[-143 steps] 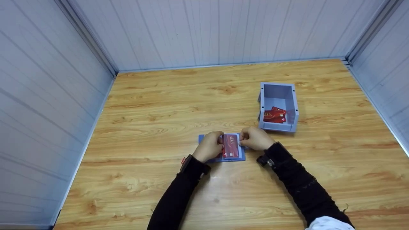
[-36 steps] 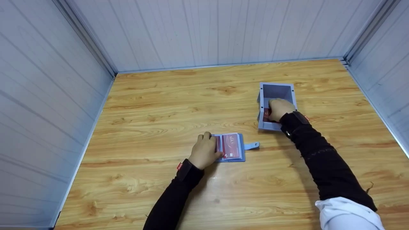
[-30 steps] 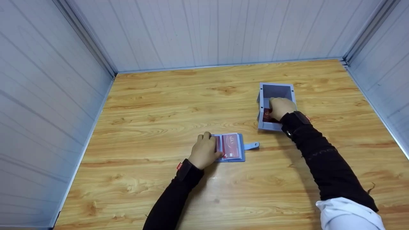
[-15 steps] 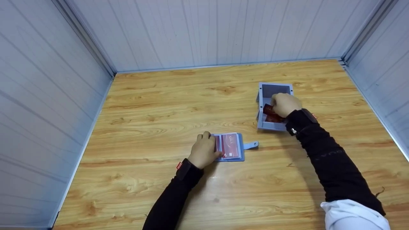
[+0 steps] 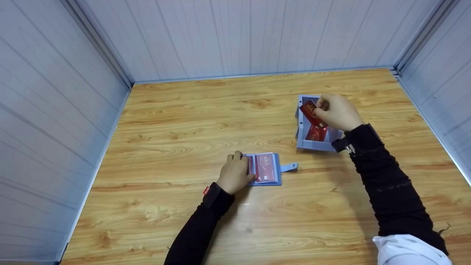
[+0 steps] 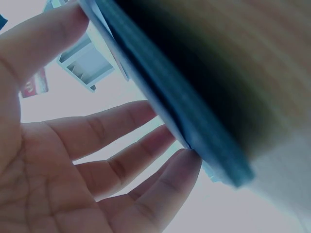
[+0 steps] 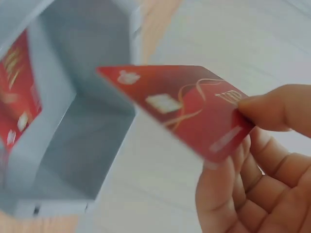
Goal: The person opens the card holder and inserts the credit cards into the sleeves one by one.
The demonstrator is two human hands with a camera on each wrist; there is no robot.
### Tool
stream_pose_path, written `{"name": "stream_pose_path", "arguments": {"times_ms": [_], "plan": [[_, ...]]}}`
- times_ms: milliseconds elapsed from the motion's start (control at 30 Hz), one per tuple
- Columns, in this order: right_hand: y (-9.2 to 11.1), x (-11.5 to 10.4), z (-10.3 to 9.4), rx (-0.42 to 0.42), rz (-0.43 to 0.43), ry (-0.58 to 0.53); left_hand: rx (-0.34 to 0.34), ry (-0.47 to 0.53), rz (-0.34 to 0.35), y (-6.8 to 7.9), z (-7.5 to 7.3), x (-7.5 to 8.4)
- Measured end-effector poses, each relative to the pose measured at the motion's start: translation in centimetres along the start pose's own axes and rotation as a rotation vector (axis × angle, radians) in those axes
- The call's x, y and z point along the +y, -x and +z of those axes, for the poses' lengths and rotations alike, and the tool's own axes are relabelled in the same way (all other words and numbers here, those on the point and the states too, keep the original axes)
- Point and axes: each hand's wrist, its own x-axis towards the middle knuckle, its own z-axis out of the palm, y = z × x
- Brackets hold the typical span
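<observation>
My right hand (image 5: pixel 340 112) pinches a red VIP card (image 5: pixel 311 110) between thumb and fingers, above the grey plastic bin (image 5: pixel 314 145). The right wrist view shows this card (image 7: pixel 189 109) tilted beside the bin's opening. Below it, red card (image 5: pixel 315 134) lies on the bin floor. An opened blue card holder (image 5: pixel 278 176) lies flat on the table, with another red VIP card (image 5: pixel 265 167) in its clear right-hand sleeve. My left hand (image 5: pixel 233 175) rests over its left half and hides most of it. In the left wrist view the fingertips (image 6: pixel 187 158) press against the holder (image 6: pixel 194 131).
The holder's strap (image 5: pixel 289 167) with its snap points right, toward the bin. The wood-grain table (image 5: pixel 176 147) is bounded by white panel walls (image 5: pixel 235 36) at the back and on both sides.
My right hand has lifted a red card up from the bin floor, after leaving the holder for the bin earlier. My left hand shifted left on the holder, then stayed still.
</observation>
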Motion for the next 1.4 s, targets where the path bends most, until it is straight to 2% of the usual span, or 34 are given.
{"name": "stream_pose_path", "arguments": {"times_ms": [267,500,600,800,933,1167,1400], "plan": [[1.2,-0.9,1.8,-0.050,-0.001,-0.287,-0.012,-0.003,0.000,0.0,-0.2,0.1],[1.5,-1.3,4.8,-0.134,0.001,-0.579,-0.005,-0.006,0.006,0.1,-0.3,0.1],[1.7,-1.2,6.4,-0.187,0.037,-0.687,0.004,-0.008,0.011,0.1,-0.2,0.1],[2.0,-0.5,9.9,-0.262,0.117,-0.769,-0.014,-0.021,0.001,0.0,-0.2,0.1],[2.4,0.2,11.6,-0.325,0.130,-0.793,-0.028,-0.022,-0.005,0.0,-0.2,0.1],[2.8,1.5,13.1,-0.410,0.181,-0.892,-0.020,-0.020,-0.003,0.1,-0.2,0.1],[3.2,2.3,13.8,-0.403,0.198,-0.918,-0.014,-0.025,-0.003,0.2,-0.2,0.1]]}}
